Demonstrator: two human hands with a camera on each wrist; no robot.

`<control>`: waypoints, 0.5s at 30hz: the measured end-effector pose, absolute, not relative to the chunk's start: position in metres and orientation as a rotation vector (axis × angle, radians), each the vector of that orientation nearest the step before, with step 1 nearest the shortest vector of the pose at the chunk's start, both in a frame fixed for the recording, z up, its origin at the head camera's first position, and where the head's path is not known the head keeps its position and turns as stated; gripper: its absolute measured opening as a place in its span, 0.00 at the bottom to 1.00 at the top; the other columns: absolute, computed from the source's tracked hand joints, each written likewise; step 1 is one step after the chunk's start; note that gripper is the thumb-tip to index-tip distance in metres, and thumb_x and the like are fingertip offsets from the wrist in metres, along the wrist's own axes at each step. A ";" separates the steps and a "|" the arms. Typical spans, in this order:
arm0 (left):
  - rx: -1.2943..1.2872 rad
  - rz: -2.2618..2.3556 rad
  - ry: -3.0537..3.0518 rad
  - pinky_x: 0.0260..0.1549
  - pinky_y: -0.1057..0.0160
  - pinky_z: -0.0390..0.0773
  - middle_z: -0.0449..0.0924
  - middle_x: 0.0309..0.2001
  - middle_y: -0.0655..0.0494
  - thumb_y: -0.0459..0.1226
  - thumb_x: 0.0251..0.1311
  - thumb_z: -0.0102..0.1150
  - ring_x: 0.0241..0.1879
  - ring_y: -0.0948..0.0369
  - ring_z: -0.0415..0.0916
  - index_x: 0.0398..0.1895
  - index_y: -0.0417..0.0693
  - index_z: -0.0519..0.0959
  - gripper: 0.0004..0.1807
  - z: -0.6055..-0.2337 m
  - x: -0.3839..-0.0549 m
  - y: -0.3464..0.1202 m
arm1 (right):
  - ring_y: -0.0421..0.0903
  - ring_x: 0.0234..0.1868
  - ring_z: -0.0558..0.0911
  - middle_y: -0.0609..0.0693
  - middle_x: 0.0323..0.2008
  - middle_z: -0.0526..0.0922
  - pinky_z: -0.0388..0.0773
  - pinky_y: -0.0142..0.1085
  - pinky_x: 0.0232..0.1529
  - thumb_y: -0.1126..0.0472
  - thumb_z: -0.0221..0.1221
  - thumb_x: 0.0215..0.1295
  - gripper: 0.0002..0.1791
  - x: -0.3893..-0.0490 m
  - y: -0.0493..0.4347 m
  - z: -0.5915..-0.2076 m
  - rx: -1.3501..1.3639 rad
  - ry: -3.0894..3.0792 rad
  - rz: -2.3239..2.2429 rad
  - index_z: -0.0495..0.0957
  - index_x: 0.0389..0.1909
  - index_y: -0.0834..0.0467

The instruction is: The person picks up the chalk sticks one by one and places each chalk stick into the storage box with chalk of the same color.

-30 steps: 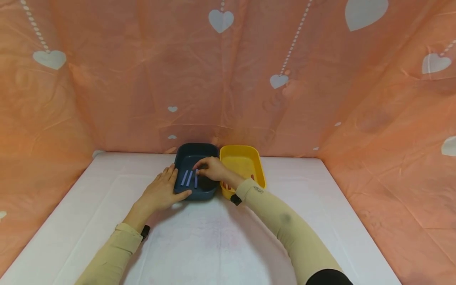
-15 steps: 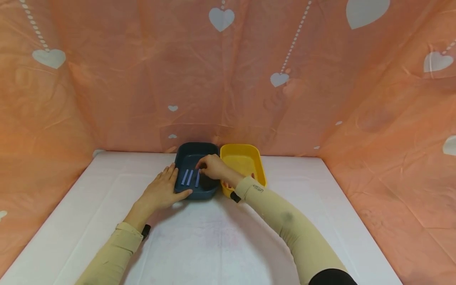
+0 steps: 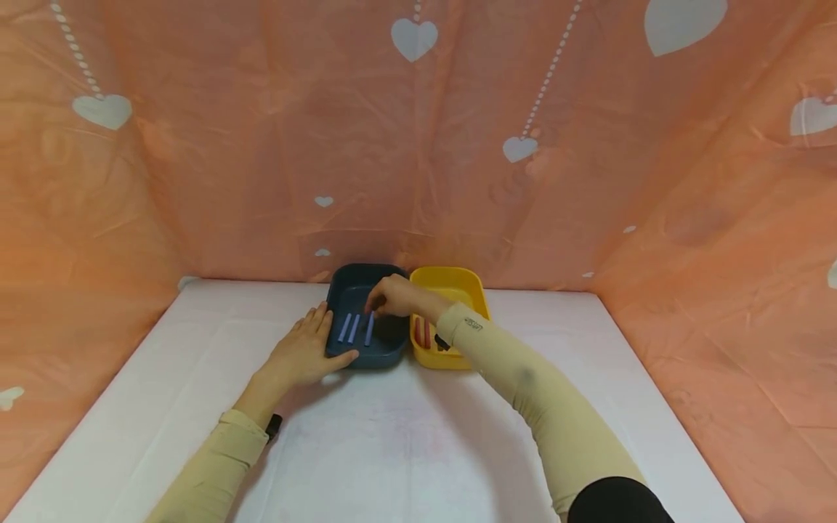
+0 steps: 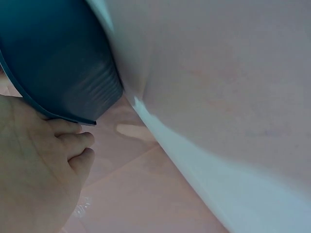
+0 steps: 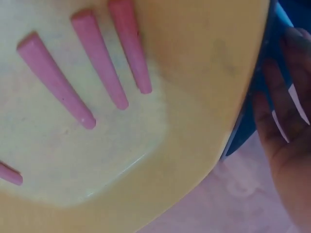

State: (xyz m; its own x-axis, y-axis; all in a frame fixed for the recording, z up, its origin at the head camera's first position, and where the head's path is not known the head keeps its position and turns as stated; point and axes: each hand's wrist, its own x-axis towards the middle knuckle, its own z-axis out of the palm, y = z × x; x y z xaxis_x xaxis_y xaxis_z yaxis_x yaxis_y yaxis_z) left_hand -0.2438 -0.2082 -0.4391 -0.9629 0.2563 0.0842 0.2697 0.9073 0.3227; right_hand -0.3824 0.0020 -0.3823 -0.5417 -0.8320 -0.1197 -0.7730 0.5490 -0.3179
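In the dark blue tray (image 3: 375, 362) lie two blue chalk sticks side by side, with a third blue chalk stick (image 3: 369, 330) a little to their right. My right hand (image 3: 394, 296) is bent over the tray, its fingertips at the far end of that third stick. Whether they pinch it or only touch it cannot be told. With straight fingers my left hand (image 3: 298, 356) rests against the tray's left side, thumb at the near rim. The left wrist view shows its fingers (image 4: 75, 141) against the tray's outer wall.
A yellow tray (image 3: 451, 361) stands right beside the blue one, partly under my right forearm. It holds several pink-red chalk sticks (image 5: 99, 60). Both trays sit at the far edge of the white table (image 3: 392, 450), before an orange curtain (image 3: 353, 131) with hearts.
The third blue stick has shifted slightly right and tilted a little. My right hand has moved slightly up and to the right. The left hand stays against the tray.
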 end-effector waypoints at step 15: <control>-0.396 -0.511 -3.058 0.76 0.37 0.53 0.45 0.80 0.28 0.67 0.67 0.54 0.79 0.33 0.46 0.78 0.23 0.53 0.59 -0.434 -0.241 -0.207 | 0.42 0.52 0.85 0.45 0.48 0.91 0.78 0.30 0.56 0.65 0.69 0.67 0.10 -0.405 -0.008 -0.406 -1.516 2.481 -0.200 0.90 0.47 0.54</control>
